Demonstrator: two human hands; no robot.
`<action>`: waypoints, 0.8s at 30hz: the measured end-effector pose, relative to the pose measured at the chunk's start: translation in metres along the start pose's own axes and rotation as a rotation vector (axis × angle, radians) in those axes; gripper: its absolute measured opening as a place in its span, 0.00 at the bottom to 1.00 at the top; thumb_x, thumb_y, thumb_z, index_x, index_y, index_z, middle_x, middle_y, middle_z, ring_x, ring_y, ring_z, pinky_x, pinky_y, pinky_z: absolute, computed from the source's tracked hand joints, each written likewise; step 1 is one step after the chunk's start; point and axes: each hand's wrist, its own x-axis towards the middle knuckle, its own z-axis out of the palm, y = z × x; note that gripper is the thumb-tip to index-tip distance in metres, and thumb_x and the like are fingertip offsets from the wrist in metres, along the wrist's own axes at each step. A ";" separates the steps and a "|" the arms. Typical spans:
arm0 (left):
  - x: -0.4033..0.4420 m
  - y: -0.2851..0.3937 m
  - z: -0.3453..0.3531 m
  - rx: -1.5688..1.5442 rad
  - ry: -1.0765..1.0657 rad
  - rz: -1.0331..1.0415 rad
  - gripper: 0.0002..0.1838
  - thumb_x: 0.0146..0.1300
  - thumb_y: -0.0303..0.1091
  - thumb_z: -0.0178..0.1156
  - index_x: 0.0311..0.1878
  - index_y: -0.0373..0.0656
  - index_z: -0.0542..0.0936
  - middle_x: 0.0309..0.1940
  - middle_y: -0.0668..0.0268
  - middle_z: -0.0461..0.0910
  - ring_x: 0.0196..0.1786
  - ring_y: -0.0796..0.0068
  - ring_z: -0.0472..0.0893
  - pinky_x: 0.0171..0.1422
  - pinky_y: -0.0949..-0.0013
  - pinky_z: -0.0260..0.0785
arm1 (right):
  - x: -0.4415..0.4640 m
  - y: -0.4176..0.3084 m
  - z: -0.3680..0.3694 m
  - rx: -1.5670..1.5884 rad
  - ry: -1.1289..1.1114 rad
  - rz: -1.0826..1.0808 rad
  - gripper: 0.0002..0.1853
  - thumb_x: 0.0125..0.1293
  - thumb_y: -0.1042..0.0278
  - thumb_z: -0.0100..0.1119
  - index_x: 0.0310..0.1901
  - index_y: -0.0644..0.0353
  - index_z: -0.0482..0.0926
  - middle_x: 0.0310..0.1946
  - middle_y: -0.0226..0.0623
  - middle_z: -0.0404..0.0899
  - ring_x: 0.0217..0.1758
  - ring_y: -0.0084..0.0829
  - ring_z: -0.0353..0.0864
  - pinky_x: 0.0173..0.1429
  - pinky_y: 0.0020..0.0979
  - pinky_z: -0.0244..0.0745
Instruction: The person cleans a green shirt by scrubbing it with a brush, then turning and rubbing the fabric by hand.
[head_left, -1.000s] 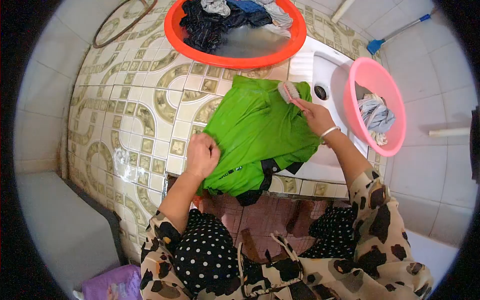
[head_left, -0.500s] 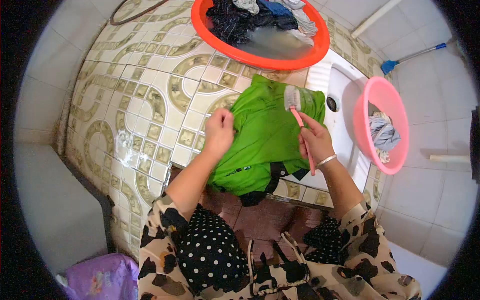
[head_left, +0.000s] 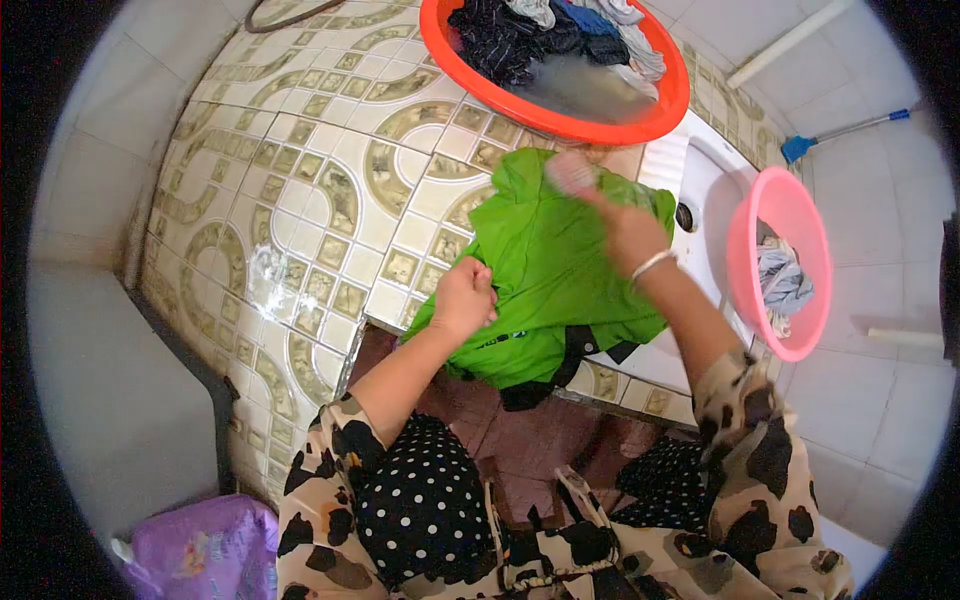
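One green garment [head_left: 545, 265] lies rumpled, black-trimmed; the right hand [head_left: 638, 238] grips a blurred pink brush [head_left: 575, 175], the left hand [head_left: 466, 297] curls closed against the cloth.

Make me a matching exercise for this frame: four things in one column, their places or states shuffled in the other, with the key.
Things
1. Brush
2. Orange-red tub
3. Pink basin
4. Left hand

Places or states
A. Curled into a fist at the left side of the green garment
B. Contains dark clothes and cloudy water
C. In the right hand
D. Contains pale clothes, near the right wall

Pairs: 1-C, 2-B, 3-D, 4-A
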 end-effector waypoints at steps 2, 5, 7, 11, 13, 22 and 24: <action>0.001 -0.002 0.001 -0.047 -0.002 -0.001 0.05 0.61 0.28 0.46 0.32 0.36 0.67 0.15 0.62 0.72 0.13 0.74 0.73 0.15 0.71 0.65 | -0.031 -0.061 -0.010 -0.043 -0.133 -0.128 0.32 0.51 0.78 0.42 0.58 0.33 0.61 0.21 0.47 0.74 0.24 0.43 0.77 0.28 0.42 0.72; 0.001 -0.005 0.002 -0.032 -0.016 -0.005 0.06 0.61 0.28 0.47 0.31 0.35 0.68 0.14 0.61 0.72 0.13 0.73 0.74 0.15 0.71 0.66 | -0.026 -0.057 0.010 -0.078 -0.140 -0.155 0.31 0.52 0.77 0.42 0.57 0.33 0.62 0.22 0.46 0.74 0.25 0.43 0.77 0.29 0.42 0.72; 0.001 -0.003 0.002 -0.001 -0.004 0.017 0.06 0.60 0.28 0.47 0.30 0.34 0.69 0.14 0.61 0.72 0.13 0.73 0.74 0.15 0.71 0.67 | 0.017 -0.022 0.008 -0.009 -0.034 -0.015 0.27 0.53 0.75 0.43 0.55 0.36 0.66 0.24 0.45 0.76 0.26 0.42 0.78 0.29 0.42 0.73; 0.000 0.002 0.003 0.057 0.018 0.033 0.07 0.59 0.27 0.48 0.28 0.33 0.69 0.14 0.59 0.73 0.13 0.70 0.76 0.15 0.69 0.67 | 0.029 -0.031 -0.002 -0.098 -0.091 -0.040 0.27 0.52 0.74 0.44 0.55 0.36 0.65 0.24 0.45 0.76 0.25 0.42 0.78 0.28 0.42 0.72; 0.004 0.002 0.003 0.015 0.022 0.011 0.08 0.59 0.27 0.48 0.27 0.32 0.70 0.14 0.57 0.74 0.14 0.70 0.76 0.16 0.69 0.67 | -0.008 -0.060 -0.002 -0.089 -0.115 -0.191 0.29 0.52 0.74 0.45 0.57 0.34 0.63 0.22 0.44 0.75 0.25 0.41 0.77 0.27 0.41 0.72; 0.006 -0.002 0.007 0.069 0.058 0.054 0.08 0.59 0.27 0.49 0.26 0.33 0.69 0.13 0.58 0.73 0.14 0.69 0.77 0.15 0.70 0.67 | 0.030 -0.008 0.004 -0.096 0.046 -0.132 0.31 0.50 0.74 0.46 0.57 0.34 0.62 0.21 0.43 0.74 0.26 0.41 0.77 0.29 0.42 0.72; 0.003 -0.001 0.005 0.053 0.050 0.050 0.08 0.59 0.27 0.49 0.26 0.33 0.69 0.12 0.58 0.73 0.13 0.69 0.76 0.15 0.70 0.66 | -0.006 -0.048 -0.010 -0.048 -0.149 -0.093 0.31 0.49 0.74 0.47 0.57 0.33 0.63 0.22 0.43 0.74 0.26 0.42 0.77 0.30 0.43 0.72</action>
